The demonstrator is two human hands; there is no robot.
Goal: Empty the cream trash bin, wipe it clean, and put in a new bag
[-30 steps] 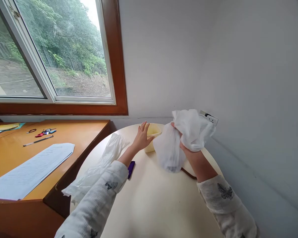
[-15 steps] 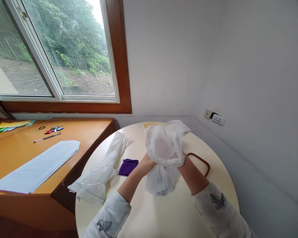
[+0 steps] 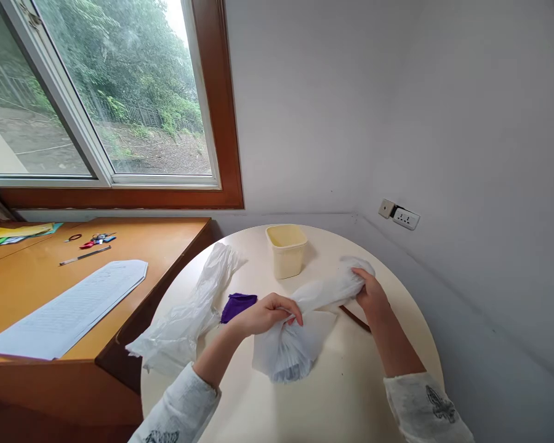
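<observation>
A white translucent plastic bag (image 3: 290, 354) stretches between my two hands over the round table. Its full lower part rests on the tabletop, with something pale and layered inside that I cannot make out. My left hand (image 3: 270, 315) is closed around the gathered neck. The bag's upper end is drawn out to the right, where my right hand (image 3: 370, 291) grips it. Left of my left hand lies a folded purple cloth (image 3: 236, 305), and farther left a second crumpled white plastic bag (image 3: 196, 314). Part of a brown frame-like loop (image 3: 356, 319) shows beneath the stretched bag.
A cream plastic bin (image 3: 288, 258) stands at the back of the round table (image 3: 351, 394). The wooden desk (image 3: 175, 237) at left holds papers (image 3: 74, 311), a pen (image 3: 85, 255) and keys (image 3: 99, 240). A wall socket (image 3: 405, 218) is on the right.
Both hands have come lower and apart, the right moving rightward with the bag's upper end. The bag's top is now pulled sideways, uncovering the cream bin.
</observation>
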